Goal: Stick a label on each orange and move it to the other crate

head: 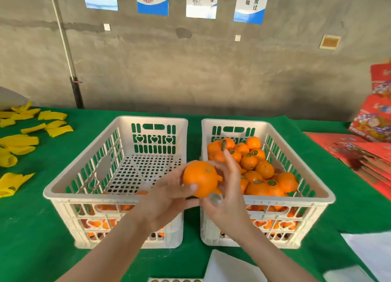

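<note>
Item: orange [200, 179], cupped in left hand [167, 199], thumb across it, above the gap between left crate [48, 194] and right crate [330, 197]. Right hand [228, 192] touched its 3 o'clock side; grip could not be told. Risk: pressing sideways might roll the fruit loose. The label was blurred or hidden.

Both bare: my left hand [167, 199] and my right hand [226, 197], wrists included. Fingers long and slender. Left thumbnail visible, cut short. Right-hand nails blurred or turned away, so I cannot tell. Left forearm [110, 245], in front of the left crate [63, 195], is uncovered from wrist to the lower edge of view, slim and smooth. Right forearm [275, 256], to the right of that crate, looks the same.
</note>
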### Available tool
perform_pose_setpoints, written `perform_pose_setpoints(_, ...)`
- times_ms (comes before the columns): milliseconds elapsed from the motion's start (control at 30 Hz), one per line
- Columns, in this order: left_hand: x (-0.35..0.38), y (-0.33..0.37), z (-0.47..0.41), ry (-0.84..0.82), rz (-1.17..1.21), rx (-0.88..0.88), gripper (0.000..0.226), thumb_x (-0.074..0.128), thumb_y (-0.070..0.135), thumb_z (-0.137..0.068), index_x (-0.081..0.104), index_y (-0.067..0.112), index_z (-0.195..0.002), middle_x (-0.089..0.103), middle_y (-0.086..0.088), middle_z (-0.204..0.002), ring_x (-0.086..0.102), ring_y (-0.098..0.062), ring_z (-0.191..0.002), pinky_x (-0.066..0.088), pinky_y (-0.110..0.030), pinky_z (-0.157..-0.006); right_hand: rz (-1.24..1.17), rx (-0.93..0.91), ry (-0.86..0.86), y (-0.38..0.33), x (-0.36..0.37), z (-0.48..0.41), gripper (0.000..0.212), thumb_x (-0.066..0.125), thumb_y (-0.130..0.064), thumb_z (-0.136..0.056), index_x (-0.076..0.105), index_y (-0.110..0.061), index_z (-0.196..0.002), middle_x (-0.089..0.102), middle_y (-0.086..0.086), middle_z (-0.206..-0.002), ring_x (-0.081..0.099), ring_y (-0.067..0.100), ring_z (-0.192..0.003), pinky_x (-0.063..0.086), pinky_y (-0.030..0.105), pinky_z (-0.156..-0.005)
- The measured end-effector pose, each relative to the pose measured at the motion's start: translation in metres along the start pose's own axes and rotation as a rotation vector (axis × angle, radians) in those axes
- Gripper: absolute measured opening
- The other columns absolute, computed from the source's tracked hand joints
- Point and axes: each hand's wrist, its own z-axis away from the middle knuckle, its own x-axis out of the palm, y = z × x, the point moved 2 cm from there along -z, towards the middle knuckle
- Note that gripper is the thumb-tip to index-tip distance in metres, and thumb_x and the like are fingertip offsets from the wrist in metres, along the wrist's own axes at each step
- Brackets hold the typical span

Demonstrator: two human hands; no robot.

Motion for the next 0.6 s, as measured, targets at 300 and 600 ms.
perform_pose_setpoints(300,0.037,-0.037,-0.008,0.066,0.206,-0.045,0.072,0.088,0.024,-0.059,0.062,0.008,-0.124,0.060,-0.019,-0.127,0.058,-0.035,-0.116,0.055,-0.041,-0.086,-0.213,0.188,-0.104,-0.007,-0.062,0.030,0.075,0.075,-0.011,-0.075,0.035,-0.030,-0.135,0.054,-0.004,-0.126,0.050,0.012,-0.121,0.046,0.026,-0.095)
perform_pose_setpoints(600,0.050,-0.059,-0.015,0.196,0.385,-0.122,0.074,0.077,0.013,-0.066,0.049,0.000,-0.133,0.056,-0.024,-0.131,0.058,-0.037,-0.117,0.051,-0.044,-0.094,-0.160,0.347,0.017,-0.014,-0.068,0.037,0.023,0.062,-0.006,-0.088,0.063,-0.021,-0.071,0.055,-0.009,-0.114,0.051,-0.010,-0.106,0.047,0.020,-0.086)
